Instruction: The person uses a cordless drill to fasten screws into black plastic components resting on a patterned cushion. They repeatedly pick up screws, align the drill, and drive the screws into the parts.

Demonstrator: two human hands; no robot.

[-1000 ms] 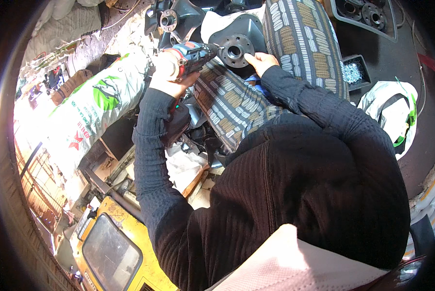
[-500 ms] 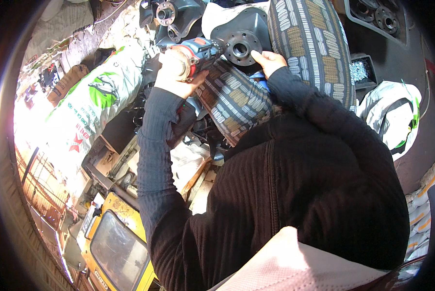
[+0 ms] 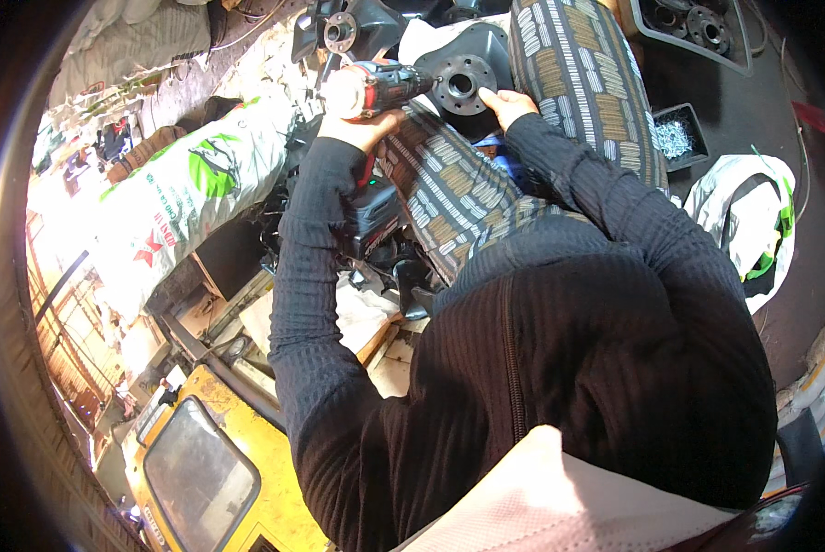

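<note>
My left hand point(image 3: 362, 129) is closed round a red and grey-blue cordless drill point(image 3: 389, 81). The drill's dark chuck points right, its tip close to a bolt hole at the left side of a black flanged hub point(image 3: 469, 70). Several holes ring the hub's large central bore, and a broad dark blade spreads behind it. On the hub's right rim, the bent fingers and thumb of my right hand point(image 3: 511, 108) are pinched together. Below my left wrist shows the drill's battery point(image 3: 372, 210) with a small green light. The hub lies past my patterned trouser legs point(image 3: 458, 189).
More bladed hubs point(image 3: 341, 32) lie at the back left. At right stand a grey bin point(image 3: 742, 57) of round flanges, a small tray point(image 3: 698, 138) of screws and a white sack point(image 3: 707, 198). A filled white-green sack point(image 3: 187, 189) and a yellow machine point(image 3: 275, 469) are at left.
The drill has swung to lie more level, and its battery now shows below my left wrist. My right hand stays at the hub's rim. The whole view has shifted slightly.
</note>
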